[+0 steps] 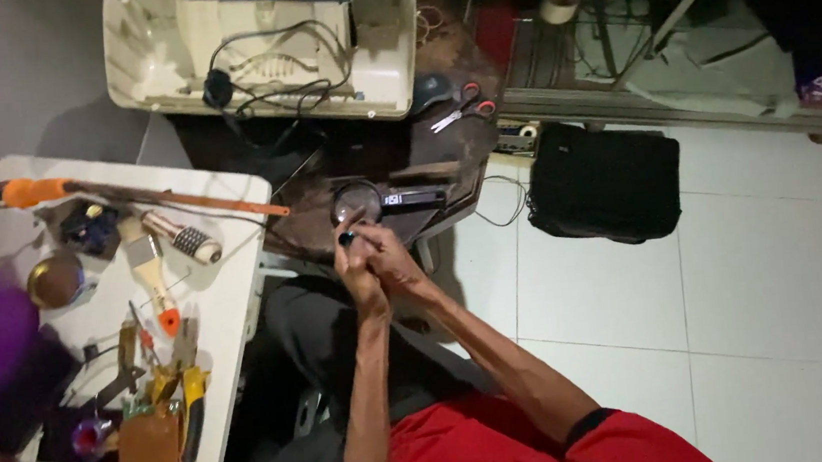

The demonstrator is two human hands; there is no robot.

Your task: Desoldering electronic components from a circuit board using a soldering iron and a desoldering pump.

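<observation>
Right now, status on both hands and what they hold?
Left hand and right hand pressed together, pinching a small dark part. Magnifying glass just beyond. Nothing between.

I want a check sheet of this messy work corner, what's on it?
Surface: white table at left, dark wooden stand ahead.
Job's things: small dark part pinched between both hands, magnifying glass just beyond.
Clutter: paintbrush, pliers, orange-handled tool, scissors.
Hands: left hand and right hand together.
Cables: black wire on cream casing.
Surroundings: black bag, white floor tiles.
</observation>
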